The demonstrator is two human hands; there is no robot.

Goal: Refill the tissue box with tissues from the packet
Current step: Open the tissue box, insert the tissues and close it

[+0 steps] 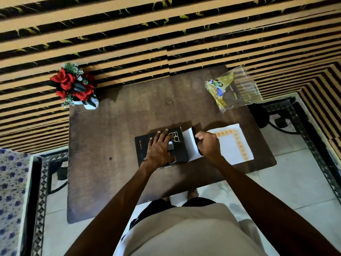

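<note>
Our left hand (158,150) lies flat atop the black tissue box (147,145) on the bench (114,126); our right hand (208,145) pinches its stiff end flap (190,143); the tissues (232,145) beside it look light and limp, best lifted as one stack.

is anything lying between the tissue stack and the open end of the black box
Nothing loose does. The tissue stack lies right beside the box; only the right hand, gripping the opened flap, sits between them.
</note>
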